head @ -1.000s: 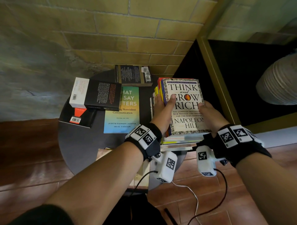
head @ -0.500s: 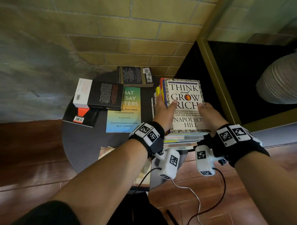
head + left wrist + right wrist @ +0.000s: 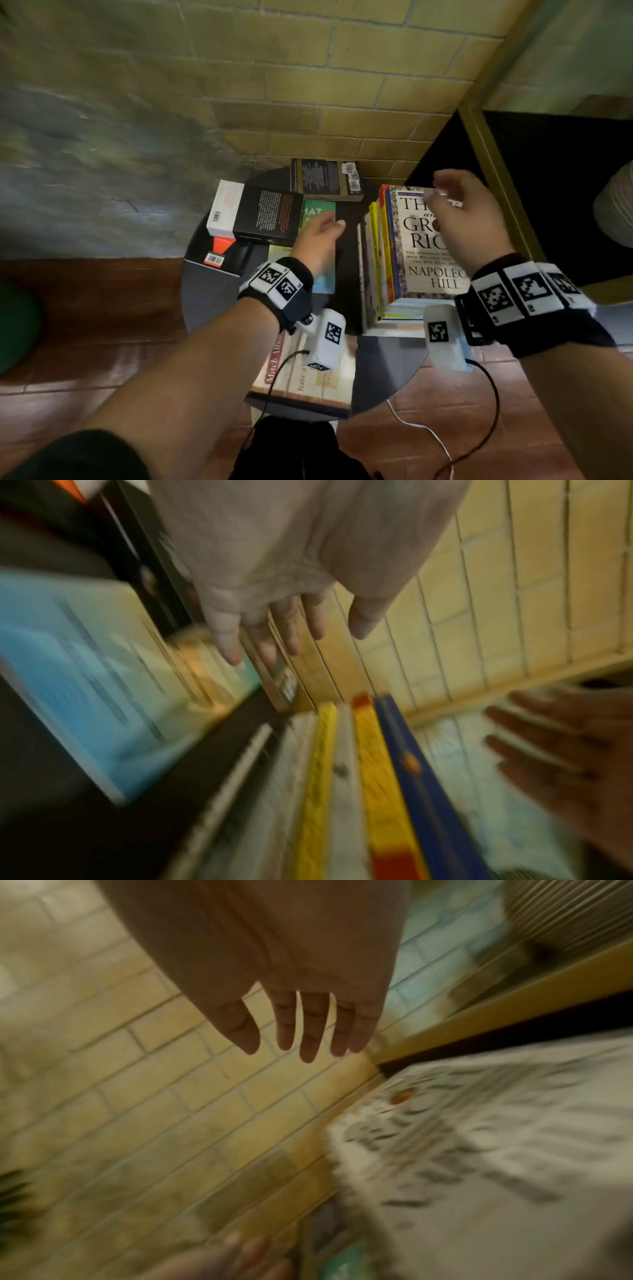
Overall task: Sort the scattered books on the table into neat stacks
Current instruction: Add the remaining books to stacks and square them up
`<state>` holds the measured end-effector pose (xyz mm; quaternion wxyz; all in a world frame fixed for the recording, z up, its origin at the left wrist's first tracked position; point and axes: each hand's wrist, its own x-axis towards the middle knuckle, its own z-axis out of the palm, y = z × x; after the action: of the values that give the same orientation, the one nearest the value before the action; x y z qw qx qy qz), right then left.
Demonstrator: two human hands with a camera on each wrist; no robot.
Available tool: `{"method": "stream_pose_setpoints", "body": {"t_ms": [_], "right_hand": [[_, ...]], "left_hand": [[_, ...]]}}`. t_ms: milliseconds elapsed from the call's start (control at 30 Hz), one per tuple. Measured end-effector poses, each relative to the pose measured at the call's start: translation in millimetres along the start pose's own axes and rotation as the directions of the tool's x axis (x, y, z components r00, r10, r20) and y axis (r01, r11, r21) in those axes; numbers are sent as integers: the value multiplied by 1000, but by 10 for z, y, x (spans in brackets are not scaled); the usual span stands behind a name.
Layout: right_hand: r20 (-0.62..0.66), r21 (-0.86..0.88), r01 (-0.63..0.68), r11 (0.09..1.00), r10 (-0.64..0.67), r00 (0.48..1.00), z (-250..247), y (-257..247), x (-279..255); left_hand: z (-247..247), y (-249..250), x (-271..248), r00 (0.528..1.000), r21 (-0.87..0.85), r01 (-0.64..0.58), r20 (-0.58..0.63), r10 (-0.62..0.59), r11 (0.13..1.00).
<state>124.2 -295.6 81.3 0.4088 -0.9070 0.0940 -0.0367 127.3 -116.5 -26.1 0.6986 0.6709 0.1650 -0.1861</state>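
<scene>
**Stack standing, loose books waiting**

The round counter [image 3: 219, 298] is carrying everything. At its 3 o'clock the tall stack [image 3: 380, 260] is standing with the Napoleon Hill book [image 3: 424, 263] lying on top, looking squared. From 9 to 12 o'clock the scattered books are lying: a black-and-white book [image 3: 253, 216] overlapping the teal paperback [image 3: 320, 212], a dark book [image 3: 325, 180] at 12, another [image 3: 305, 380] at 6. The right hand [image 3: 469, 219] is hovering above the stack, fingers loosely curled, grip holding nothing. The left hand [image 3: 317, 243] is reaching over the teal paperback, fingers straight, grip empty. Judging from this, the step is fetching the next loose book; that calls for sliding the teal paperback free of the overlapping one.
</scene>
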Motion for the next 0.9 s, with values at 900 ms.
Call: {"method": "stream_pose_setpoints", "body": {"t_ms": [900], "right_hand": [[414,65,-331,941,276,867,2689,198,389]], "left_hand": [[-1864,-556,712,923,269,201,-375,-90,942]]}}
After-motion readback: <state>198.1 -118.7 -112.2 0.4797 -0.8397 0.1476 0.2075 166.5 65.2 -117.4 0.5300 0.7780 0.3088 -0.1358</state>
